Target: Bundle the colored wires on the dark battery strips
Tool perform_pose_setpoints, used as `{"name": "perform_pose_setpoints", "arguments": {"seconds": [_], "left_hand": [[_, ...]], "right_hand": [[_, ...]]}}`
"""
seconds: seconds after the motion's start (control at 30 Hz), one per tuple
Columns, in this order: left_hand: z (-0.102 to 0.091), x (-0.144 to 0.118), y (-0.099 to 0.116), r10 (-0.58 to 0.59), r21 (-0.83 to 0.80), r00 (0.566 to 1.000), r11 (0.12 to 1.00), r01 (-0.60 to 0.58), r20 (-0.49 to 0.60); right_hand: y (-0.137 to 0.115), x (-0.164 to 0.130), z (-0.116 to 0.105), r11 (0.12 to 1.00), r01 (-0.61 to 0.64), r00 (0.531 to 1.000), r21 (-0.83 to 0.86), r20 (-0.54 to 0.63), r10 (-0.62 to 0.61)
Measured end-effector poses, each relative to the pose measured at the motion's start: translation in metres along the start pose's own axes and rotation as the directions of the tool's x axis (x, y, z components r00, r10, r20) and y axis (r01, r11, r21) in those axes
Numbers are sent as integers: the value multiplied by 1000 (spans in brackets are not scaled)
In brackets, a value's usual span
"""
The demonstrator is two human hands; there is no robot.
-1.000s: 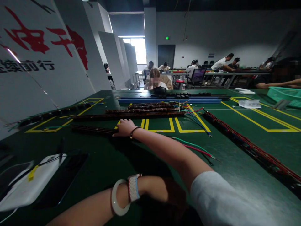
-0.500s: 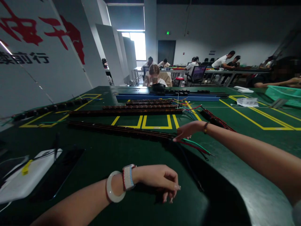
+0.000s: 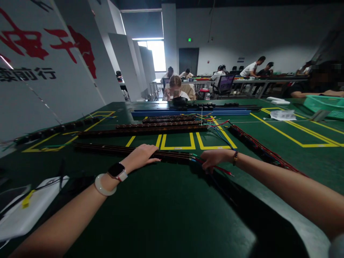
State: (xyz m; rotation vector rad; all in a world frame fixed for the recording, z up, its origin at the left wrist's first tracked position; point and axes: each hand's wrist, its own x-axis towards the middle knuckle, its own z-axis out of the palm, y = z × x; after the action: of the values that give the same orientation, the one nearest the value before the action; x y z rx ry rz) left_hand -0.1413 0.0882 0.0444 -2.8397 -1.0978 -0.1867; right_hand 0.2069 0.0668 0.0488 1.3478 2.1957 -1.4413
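A long dark bar with copper-coloured lines (image 3: 174, 156) lies slantwise across the green table in front of me. My left hand (image 3: 141, 156) grips it near its middle, fingers over the far side and thumb along the near side. Red, green and blue wires come out of the bar's right end. My right hand (image 3: 215, 158) is closed around these wires just past the end, hiding part of them. A red wire (image 3: 225, 171) sticks out beyond the fingers, and a dark one trails toward me over the table.
Behind lie several similar bars (image 3: 145, 132) with loose wires, and a blue rail (image 3: 225, 112). Another wired bar (image 3: 258, 145) slants at right. A green basket (image 3: 319, 107), a clear plastic bag (image 3: 283, 115) and a white device (image 3: 32, 209) sit on the table. A person sits opposite.
My left hand has moved up and away from me, from the bare tabletop onto the bar, and closed on it. The right hand has shifted slightly right, from the bar's end onto the wires.
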Motion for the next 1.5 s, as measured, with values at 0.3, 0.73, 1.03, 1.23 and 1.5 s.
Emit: {"name": "perform_pose_setpoints", "arguments": {"seconds": [0.3,0.73,1.03,1.23,1.5], "left_hand": [[1,-18,-49,-47,107,999,993,45,16],[11,-34,-61,-161,-107,986,981,164,34],[5,-47,-57,-222,-112,969,966,233,106],[-14,-40,-19,-385,-415,922,844,340,-27],[-11,-15,111,-144,-866,864,-224,447,483]], "right_hand": [[-23,47,15,839,170,985,518,-55,-165],[-16,41,34,535,32,940,844,156,-303],[-18,30,42,561,21,935,828,183,-305],[-25,22,57,609,157,969,778,-2,-246],[-50,8,57,994,100,935,-52,-336,-112]]}}
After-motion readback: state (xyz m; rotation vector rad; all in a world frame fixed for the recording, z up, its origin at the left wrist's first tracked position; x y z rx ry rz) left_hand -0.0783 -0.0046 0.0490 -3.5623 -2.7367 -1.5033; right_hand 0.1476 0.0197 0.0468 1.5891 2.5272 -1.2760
